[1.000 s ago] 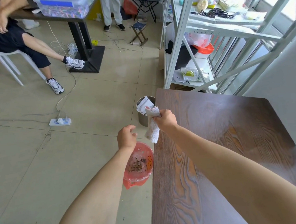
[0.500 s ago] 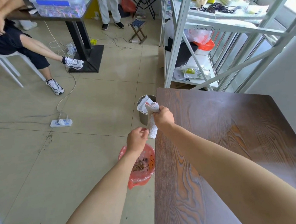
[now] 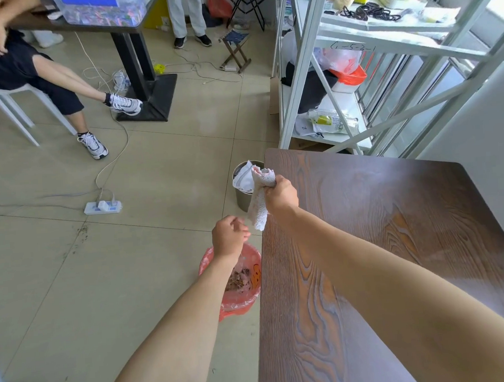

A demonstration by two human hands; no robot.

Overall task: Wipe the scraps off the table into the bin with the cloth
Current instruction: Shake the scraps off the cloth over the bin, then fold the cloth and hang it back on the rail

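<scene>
My right hand (image 3: 281, 195) grips a crumpled white cloth (image 3: 259, 200), which hangs down past the left edge of the dark wooden table (image 3: 375, 242). Just below, my left hand (image 3: 229, 239) hovers with its fingers curled together, fingertips close to the cloth's lower end; nothing shows in it. Both hands are above the bin lined with a red bag (image 3: 237, 305), which stands on the floor against the table's left side. Brown scraps (image 3: 239, 277) lie inside the bin. No scraps show on the visible tabletop.
A small metal can (image 3: 242, 198) holding white paper stands on the floor by the table's far left corner. A white shelf rack (image 3: 305, 69) rises behind the table. A power strip (image 3: 102, 207) and cables lie on the floor. A seated person (image 3: 46, 82) is far left.
My left hand has risen from above the bin to the cloth's hanging end. My right hand still holds the cloth in about the same place.
</scene>
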